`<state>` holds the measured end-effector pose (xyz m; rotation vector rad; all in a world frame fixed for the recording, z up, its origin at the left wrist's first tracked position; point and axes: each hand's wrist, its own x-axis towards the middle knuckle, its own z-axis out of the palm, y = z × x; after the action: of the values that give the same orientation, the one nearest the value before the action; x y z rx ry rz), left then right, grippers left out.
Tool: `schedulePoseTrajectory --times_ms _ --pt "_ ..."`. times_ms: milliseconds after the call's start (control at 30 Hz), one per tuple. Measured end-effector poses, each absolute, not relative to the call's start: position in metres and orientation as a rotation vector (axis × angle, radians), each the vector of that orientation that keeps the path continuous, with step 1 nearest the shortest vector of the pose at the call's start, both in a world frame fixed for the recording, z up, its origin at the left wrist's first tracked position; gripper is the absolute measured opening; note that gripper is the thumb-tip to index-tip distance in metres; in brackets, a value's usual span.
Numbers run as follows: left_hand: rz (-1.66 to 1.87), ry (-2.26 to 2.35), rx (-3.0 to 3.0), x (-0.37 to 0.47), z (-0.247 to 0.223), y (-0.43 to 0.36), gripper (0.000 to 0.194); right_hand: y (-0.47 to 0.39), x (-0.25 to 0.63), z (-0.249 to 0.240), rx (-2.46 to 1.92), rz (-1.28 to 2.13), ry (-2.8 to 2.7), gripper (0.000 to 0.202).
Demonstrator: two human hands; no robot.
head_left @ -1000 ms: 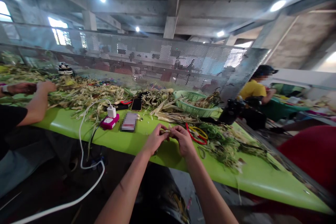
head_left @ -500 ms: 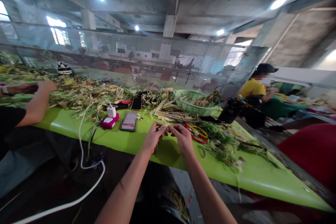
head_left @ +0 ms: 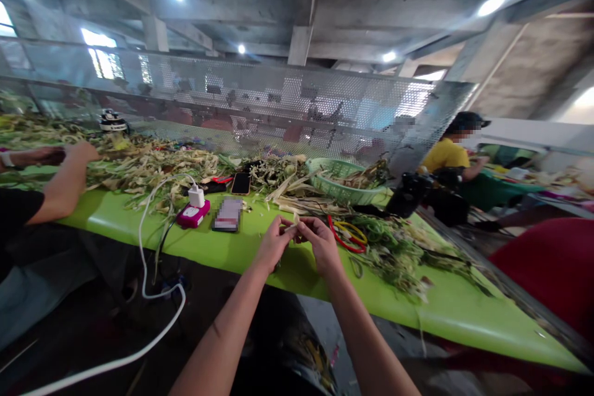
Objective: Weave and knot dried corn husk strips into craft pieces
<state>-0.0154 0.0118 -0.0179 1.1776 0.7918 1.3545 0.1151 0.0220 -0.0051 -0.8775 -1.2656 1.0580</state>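
Note:
My left hand (head_left: 273, 244) and my right hand (head_left: 321, 244) meet above the near part of the green-covered table (head_left: 213, 255). Between their pinched fingertips is a small piece of pale, dried husk-like leaf (head_left: 296, 219), and most of it is covered by the fingers. Both hands are closed on this piece. Just right of my right hand lie scissors with red and yellow handles (head_left: 348, 235). Beside them spreads a heap of green, stringy plant strips (head_left: 394, 253). Long pale strips (head_left: 297, 192) lie behind my hands.
A green plastic basket (head_left: 343, 189) of dried leaves stands at the back. Left of my hands are a phone (head_left: 227, 215), a magenta power box (head_left: 193, 215) with a white plug and cable (head_left: 143, 260), and another phone (head_left: 241, 183). At far left, a co-worker's arm (head_left: 65, 179) reaches over leaf heaps.
My fingertips have shifted slightly on the pale leaf piece, and its tip now points up more narrowly between them. The co-worker's hand at left has moved a little.

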Motion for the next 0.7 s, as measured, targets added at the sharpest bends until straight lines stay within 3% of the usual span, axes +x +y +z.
schedulePoseTrajectory --times_ms 700 --pt "1.542 1.042 1.253 -0.0137 -0.0204 0.0146 0.015 0.0258 0.1177 -0.0079 -0.875 0.924 -1.196 0.024"
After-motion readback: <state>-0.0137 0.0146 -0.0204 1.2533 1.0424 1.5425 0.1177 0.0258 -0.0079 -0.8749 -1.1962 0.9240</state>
